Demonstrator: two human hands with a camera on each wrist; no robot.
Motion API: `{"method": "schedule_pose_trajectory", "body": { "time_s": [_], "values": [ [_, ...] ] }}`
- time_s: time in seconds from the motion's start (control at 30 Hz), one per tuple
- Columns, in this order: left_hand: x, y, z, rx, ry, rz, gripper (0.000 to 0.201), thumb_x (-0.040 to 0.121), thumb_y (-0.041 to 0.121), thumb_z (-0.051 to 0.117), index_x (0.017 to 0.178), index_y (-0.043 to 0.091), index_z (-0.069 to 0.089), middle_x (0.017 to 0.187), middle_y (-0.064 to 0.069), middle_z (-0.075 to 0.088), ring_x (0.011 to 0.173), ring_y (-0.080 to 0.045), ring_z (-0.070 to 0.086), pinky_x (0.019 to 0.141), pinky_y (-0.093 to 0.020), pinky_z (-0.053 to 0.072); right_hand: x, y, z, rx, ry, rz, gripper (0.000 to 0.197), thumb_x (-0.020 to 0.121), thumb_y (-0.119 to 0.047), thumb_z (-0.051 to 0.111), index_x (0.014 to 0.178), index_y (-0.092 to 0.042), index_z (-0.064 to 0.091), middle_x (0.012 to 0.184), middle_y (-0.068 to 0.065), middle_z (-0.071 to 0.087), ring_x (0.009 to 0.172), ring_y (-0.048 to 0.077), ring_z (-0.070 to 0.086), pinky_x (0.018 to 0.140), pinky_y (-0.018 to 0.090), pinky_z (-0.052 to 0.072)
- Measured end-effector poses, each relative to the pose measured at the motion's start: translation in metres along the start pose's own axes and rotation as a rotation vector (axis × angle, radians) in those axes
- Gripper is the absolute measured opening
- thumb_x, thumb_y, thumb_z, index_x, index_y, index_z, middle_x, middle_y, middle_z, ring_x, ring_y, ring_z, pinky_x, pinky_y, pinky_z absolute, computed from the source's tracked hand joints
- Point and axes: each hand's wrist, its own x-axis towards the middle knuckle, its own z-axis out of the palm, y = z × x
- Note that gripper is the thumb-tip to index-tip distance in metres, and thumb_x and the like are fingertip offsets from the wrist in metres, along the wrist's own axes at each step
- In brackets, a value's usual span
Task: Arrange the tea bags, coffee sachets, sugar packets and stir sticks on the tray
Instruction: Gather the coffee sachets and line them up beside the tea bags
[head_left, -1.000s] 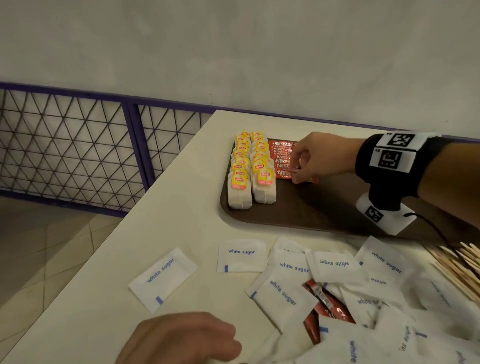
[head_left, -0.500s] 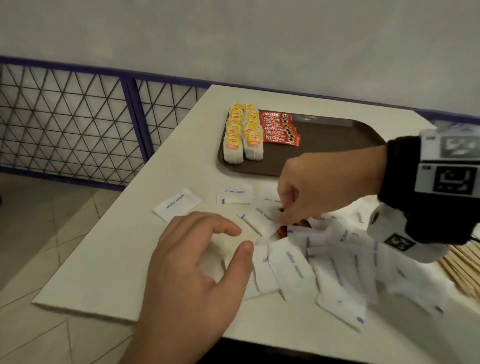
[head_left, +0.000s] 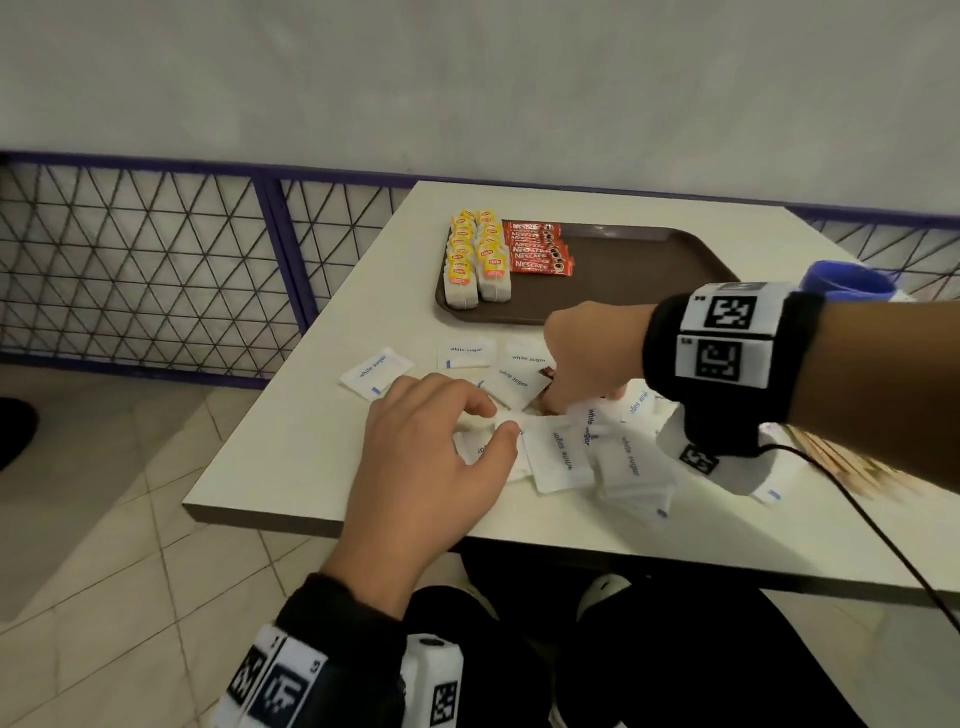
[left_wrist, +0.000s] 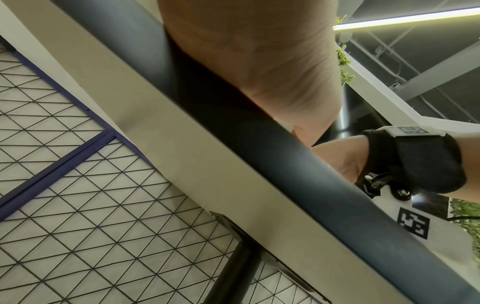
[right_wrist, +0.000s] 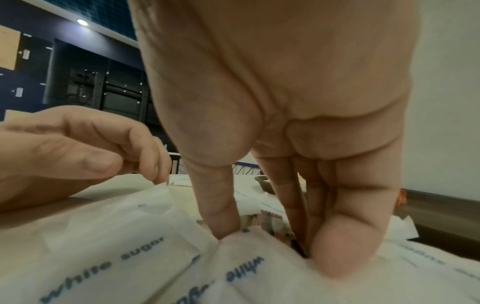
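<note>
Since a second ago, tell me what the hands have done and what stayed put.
The right hand left the coffee sachets on the tray and came back to the pile of sugar packets, its fingers digging down to a red sachet buried there. The left hand moved forward onto the pile. No hold is visible yet. Tea bags, tray rows and the outlying packets kept their places.

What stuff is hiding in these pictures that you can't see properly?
- Coffee sachets under the sugar packets: head view shows only a red corner; the right hand and packets cover the rest, so no count.
- Whether the right hand's fingers already grip a sachet: right wrist view, the tips are buried in the pile.
- Stir sticks: head view, mostly behind the right forearm.
- Left hand: left wrist view, the table's edge hides the fingers.
</note>
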Motion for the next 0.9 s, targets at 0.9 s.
{"method": "schedule_pose_trajectory", "body": {
  "time_s": [0.9],
  "values": [
    [-0.004,0.003,-0.003,0.001,0.002,-0.026,0.007,0.088,0.037,0.069,0.088,0.034,0.062,0.092,0.024,0.059,0.101,0.0,0.05,0.086,-0.008,0.035,-0.032,0.04,-0.024,0.83,0.52,-0.106,0.037,0.086,-0.015,0.08,0.118,-0.014,0.063,0.092,0.003,0.068,0.074,0.017,0.071,0.063,0.027,0.059]
  ]
}}
